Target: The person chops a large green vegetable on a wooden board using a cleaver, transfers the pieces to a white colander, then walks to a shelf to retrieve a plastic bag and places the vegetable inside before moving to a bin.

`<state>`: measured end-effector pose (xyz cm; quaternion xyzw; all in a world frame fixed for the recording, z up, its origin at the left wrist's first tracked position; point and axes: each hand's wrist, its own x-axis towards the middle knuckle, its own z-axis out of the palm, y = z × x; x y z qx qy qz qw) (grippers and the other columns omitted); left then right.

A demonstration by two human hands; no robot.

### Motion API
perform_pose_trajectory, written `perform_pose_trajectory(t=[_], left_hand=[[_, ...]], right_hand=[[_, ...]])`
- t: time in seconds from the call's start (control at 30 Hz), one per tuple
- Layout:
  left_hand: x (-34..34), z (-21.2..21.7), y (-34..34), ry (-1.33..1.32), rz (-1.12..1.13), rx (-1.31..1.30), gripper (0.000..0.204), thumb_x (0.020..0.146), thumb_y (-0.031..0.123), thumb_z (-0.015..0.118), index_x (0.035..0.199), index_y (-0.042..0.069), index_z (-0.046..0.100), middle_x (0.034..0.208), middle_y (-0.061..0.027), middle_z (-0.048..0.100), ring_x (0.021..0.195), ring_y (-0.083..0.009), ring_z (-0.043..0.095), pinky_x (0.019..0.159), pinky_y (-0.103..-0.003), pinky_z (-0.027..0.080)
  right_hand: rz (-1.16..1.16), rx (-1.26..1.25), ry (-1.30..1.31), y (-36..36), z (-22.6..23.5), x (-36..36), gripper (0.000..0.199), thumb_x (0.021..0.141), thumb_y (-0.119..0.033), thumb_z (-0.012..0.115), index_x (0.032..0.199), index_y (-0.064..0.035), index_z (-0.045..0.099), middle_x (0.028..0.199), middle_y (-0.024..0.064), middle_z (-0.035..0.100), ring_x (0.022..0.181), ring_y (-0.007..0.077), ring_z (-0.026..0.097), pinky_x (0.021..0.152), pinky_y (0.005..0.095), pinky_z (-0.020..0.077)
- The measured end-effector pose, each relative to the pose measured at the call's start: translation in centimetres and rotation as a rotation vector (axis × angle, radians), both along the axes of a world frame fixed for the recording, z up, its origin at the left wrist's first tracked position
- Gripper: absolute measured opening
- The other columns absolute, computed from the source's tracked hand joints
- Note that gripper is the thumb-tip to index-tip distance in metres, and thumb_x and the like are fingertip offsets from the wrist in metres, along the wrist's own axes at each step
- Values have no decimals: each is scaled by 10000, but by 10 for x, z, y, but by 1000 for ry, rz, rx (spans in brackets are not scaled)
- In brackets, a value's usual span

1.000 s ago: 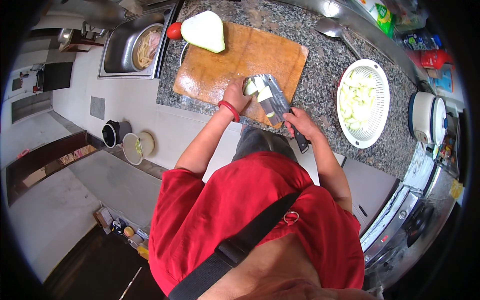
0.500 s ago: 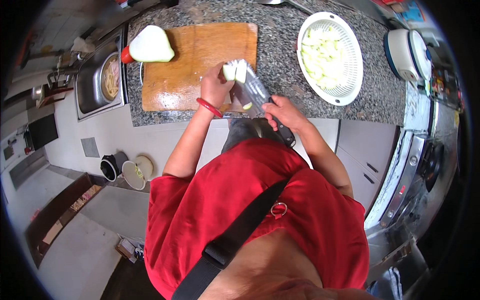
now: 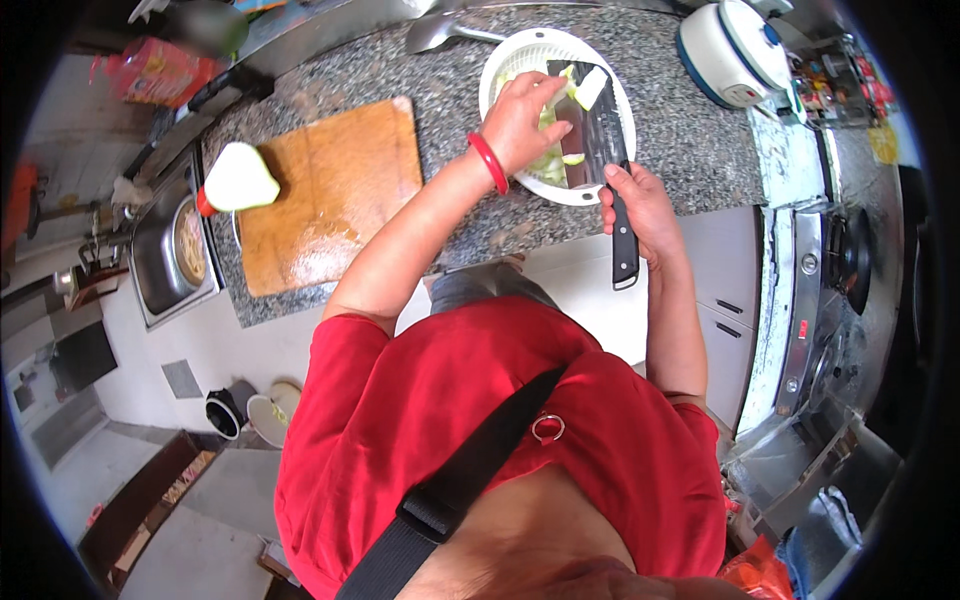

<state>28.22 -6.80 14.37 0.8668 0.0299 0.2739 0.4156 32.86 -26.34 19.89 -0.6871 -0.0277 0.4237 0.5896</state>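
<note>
While the right hand [image 3: 640,205] fingers grip the cleaver [image 3: 600,140], left hand [image 3: 520,120] fingers, loosely curled, push the last pale slices [image 3: 590,88] off its blade into the white colander [image 3: 500,75], the cutting board [image 3: 330,190] already bare.

The left hand [image 3: 522,118] and cleaver [image 3: 592,120] hide much of the colander [image 3: 500,75]; the cooker [image 3: 735,50] is cut off far right.

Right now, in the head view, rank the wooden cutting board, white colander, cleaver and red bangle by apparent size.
1. wooden cutting board
2. white colander
3. cleaver
4. red bangle

Fisheye bending makes true sizes unsure.
</note>
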Motion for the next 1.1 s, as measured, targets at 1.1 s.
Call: perform_pose_trajectory(t=[1.1], left_hand=[[37, -36, -46, 240, 260, 530, 28, 687, 133, 621, 668, 133, 642, 706, 3, 587, 762, -206, 537, 697, -363, 367]], right_hand=[[-86, 29, -39, -25, -4, 51, 158, 897, -200, 503, 844, -55, 467, 646, 14, 509, 476, 92, 481, 410, 244, 428]])
